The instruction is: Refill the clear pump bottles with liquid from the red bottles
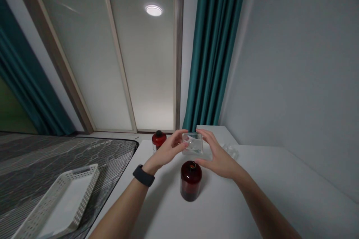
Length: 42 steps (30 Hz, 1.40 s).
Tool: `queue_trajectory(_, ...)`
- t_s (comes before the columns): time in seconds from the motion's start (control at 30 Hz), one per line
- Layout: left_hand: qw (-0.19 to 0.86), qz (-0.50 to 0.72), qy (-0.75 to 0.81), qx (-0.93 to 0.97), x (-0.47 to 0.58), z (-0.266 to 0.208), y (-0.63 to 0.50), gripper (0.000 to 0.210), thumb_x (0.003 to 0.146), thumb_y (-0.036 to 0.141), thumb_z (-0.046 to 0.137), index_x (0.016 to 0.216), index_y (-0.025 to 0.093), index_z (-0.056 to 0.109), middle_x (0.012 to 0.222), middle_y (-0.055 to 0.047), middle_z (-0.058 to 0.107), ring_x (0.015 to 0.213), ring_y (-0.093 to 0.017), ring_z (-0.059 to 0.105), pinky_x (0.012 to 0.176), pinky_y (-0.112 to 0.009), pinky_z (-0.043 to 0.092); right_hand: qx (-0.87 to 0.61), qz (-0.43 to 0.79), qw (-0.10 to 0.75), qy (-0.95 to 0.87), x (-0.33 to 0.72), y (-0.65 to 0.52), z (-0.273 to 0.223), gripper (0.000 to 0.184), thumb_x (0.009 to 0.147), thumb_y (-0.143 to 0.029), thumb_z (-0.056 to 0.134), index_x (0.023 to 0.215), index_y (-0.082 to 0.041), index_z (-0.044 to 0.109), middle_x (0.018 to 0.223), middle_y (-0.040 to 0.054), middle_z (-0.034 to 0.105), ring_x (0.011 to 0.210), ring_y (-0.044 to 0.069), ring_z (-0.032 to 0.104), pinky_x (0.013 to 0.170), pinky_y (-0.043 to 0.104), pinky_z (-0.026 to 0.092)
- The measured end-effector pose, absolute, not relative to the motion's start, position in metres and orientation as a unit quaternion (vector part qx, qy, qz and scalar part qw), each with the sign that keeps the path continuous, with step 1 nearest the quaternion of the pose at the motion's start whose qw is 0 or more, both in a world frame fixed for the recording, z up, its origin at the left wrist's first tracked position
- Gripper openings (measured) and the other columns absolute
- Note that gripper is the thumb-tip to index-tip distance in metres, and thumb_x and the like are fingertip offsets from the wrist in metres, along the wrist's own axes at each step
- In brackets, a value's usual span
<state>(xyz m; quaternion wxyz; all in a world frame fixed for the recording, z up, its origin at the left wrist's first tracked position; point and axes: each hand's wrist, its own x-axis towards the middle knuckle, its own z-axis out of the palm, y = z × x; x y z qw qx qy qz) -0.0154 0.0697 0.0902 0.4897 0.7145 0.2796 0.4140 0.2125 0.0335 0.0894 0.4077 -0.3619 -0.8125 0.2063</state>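
Observation:
A small clear rectangular box (pixel 194 148) is held up above the white table, between my two hands. My left hand (pixel 168 148), with a dark band on its wrist, grips the box's left side, thumb across the front and fingers at the top. At the upper right corner, the fingertips of my right hand (pixel 218 156) rest on the box, while its thumb extends low towards a dark red bottle (pixel 190 186). That bottle stands upright just in front of the box, its round opening uncovered. Behind my left hand is another red bottle (pixel 159 139) with a black cap, partly hidden.
Crumpled clear plastic (pixel 231 151) lies right of my right hand on the white table (pixel 246 209). A white perforated basket (pixel 81 198) sits on the grey patterned surface (pixel 117 153) at left. Teal curtains (pixel 213 52) and frosted sliding doors (pixel 148 74) stand behind.

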Motion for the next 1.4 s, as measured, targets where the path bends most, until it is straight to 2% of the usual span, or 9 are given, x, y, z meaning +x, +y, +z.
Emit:
queue_trajectory(0.1,0.496,0.406,0.282,0.714,-0.017,0.090,0.072,0.051,0.092,0.044,0.063,0.136,0.022,0.048,0.121,-0.010,0.063,0.112,-0.025,0.060,0.097,-0.042,0.047,-0.355,0.261,0.409,-0.799,0.223,0.040,0.084,0.071,0.091,-0.038,0.064,0.151,-0.034,0.026,0.157,0.0092,0.031,0.146,0.028,0.032,0.119,0.055,0.032)
queue_trajectory(0.27,0.493,0.387,0.278,0.728,-0.013,0.086,0.073,0.052,0.090,0.046,0.065,0.133,0.021,0.049,0.120,-0.011,0.062,0.105,-0.023,0.061,0.091,-0.040,0.050,-0.386,0.340,0.418,-0.749,0.228,0.050,0.069,0.060,0.095,-0.049,0.053,0.148,-0.029,0.033,0.138,0.0129,0.055,0.133,0.028,0.050,0.112,0.054,0.040)
queue_trajectory(0.47,0.468,0.375,0.285,0.747,-0.013,0.081,0.076,0.052,0.091,0.044,0.065,0.135,0.022,0.047,0.127,-0.012,0.059,0.103,-0.023,0.061,0.091,-0.041,0.050,-0.388,0.387,0.431,-0.716,0.220,0.051,0.066,0.058,0.092,-0.048,0.057,0.144,-0.026,0.039,0.134,0.0135,0.058,0.121,0.027,0.060,0.104,0.049,0.049)
queue_trajectory(0.67,0.478,0.361,0.273,0.752,-0.017,0.084,0.075,0.054,0.089,0.035,0.069,0.136,0.024,0.045,0.137,-0.013,0.053,0.098,-0.021,0.063,0.086,-0.040,0.054,-0.372,0.372,0.436,-0.730,0.217,0.047,0.069,0.056,0.089,-0.039,0.061,0.140,-0.026,0.043,0.137,0.0118,0.057,0.123,0.026,0.059,0.109,0.049,0.045)
queue_trajectory(0.83,0.439,0.347,0.275,0.782,-0.021,0.090,0.072,0.057,0.087,0.028,0.070,0.138,0.023,0.044,0.138,-0.014,0.054,0.112,-0.025,0.062,0.097,-0.046,0.052,-0.387,0.321,0.435,-0.747,0.217,0.044,0.071,0.055,0.085,-0.030,0.066,0.136,-0.028,0.048,0.139,0.0093,0.055,0.126,0.026,0.057,0.111,0.050,0.043)
queue_trajectory(1.0,0.382,0.332,0.280,0.816,-0.023,0.094,0.071,0.062,0.084,0.025,0.073,0.139,0.024,0.044,0.141,-0.014,0.053,0.122,-0.028,0.059,0.108,-0.052,0.045,-0.386,0.281,0.432,-0.765,0.220,0.043,0.069,0.059,0.082,-0.027,0.070,0.136,-0.029,0.048,0.137,0.0082,0.057,0.124,0.026,0.058,0.111,0.049,0.043)
queue_trajectory(1.2,0.376,0.315,0.285,0.824,-0.026,0.102,0.067,0.070,0.082,0.023,0.075,0.143,0.023,0.041,0.144,-0.017,0.051,0.124,-0.030,0.059,0.106,-0.054,0.047,-0.382,0.242,0.419,-0.787,0.220,0.040,0.075,0.060,0.081,-0.024,0.071,0.136,-0.028,0.048,0.134,0.0093,0.058,0.122,0.027,0.059,0.108,0.050,0.045)
queue_trajectory(1.4,0.358,0.306,0.297,0.831,-0.028,0.107,0.066,0.075,0.079,0.027,0.078,0.144,0.024,0.041,0.146,-0.017,0.049,0.124,-0.031,0.059,0.106,-0.055,0.047,-0.370,0.220,0.418,-0.800,0.220,0.037,0.078,0.061,0.080,-0.023,0.073,0.136,-0.030,0.048,0.132,0.0082,0.057,0.121,0.028,0.058,0.109,0.052,0.045)
